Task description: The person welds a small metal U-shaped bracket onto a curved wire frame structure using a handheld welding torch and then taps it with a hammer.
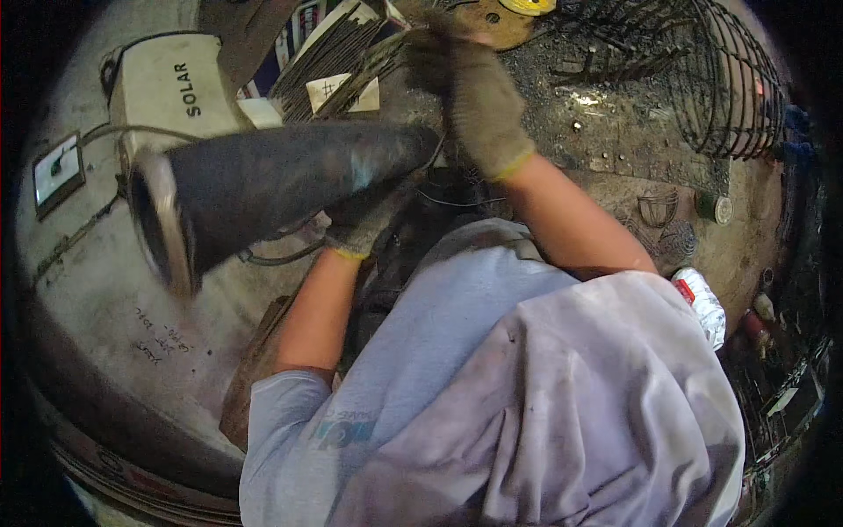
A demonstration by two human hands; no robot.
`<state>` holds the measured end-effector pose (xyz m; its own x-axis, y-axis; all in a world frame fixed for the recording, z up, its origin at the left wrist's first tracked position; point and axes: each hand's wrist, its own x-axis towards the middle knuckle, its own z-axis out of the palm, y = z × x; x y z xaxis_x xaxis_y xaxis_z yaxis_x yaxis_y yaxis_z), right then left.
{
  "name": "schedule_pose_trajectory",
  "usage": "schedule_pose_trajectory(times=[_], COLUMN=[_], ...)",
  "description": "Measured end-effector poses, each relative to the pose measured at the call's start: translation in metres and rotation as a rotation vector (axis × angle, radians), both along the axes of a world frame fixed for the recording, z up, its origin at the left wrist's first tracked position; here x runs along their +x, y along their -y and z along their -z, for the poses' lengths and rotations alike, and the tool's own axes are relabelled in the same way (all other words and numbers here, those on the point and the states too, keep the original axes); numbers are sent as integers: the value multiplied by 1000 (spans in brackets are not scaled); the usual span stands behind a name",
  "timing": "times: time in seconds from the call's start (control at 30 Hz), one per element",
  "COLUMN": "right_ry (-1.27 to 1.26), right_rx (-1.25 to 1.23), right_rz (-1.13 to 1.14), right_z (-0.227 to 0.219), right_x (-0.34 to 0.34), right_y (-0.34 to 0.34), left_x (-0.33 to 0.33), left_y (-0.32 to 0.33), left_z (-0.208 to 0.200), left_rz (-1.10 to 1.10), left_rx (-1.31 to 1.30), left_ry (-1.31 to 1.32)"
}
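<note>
The left hand was partly hidden by a dark shield left of centre, the right hand blurred at upper centre, both grips impossible to tell.

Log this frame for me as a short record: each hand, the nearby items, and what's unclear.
Left hand: gloved, beside the dark tapered object with a pale rim; fingers hidden
Right hand: gloved, raised past the object's narrow end; fingers blurred
Upper left: pale machine casing; bundle of thin rods
Upper right: dark wire cage
Clothing: light shirt
Unclear: whether either hand grips anything
</note>
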<state>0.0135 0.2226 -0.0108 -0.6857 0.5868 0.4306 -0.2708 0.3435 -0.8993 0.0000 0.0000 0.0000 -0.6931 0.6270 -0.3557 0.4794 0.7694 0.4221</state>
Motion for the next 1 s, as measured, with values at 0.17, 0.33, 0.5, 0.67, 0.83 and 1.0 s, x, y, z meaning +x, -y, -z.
schedule_pose_trajectory(times=[0.17, 0.33, 0.5, 0.67, 0.83, 1.0], right_ry=[412, 819, 731, 629, 670, 540], right_rx=[-648, -219, -356, -277, -180, -388], right_rz=[-164, -320, -330, -322, -355, -540], right_z=[-58, -41, -15, -14, -40, -26], right_x=[66, 68, 65, 78, 96, 122], right_y=[-11, 5, 20, 27, 31, 29], left_x=[0, -1, 10, 66, 76, 75], left_y=[-7, -7, -15, -6, 3, 8], left_z=[-3, -1, -22, -41, -37, -17], left_rz=[-111, -149, -238, -606, -681, -648], left_rx=[115, 220, 330, 711, 785, 865], left_ry=[-164, -180, -145, 0, 628, 828])
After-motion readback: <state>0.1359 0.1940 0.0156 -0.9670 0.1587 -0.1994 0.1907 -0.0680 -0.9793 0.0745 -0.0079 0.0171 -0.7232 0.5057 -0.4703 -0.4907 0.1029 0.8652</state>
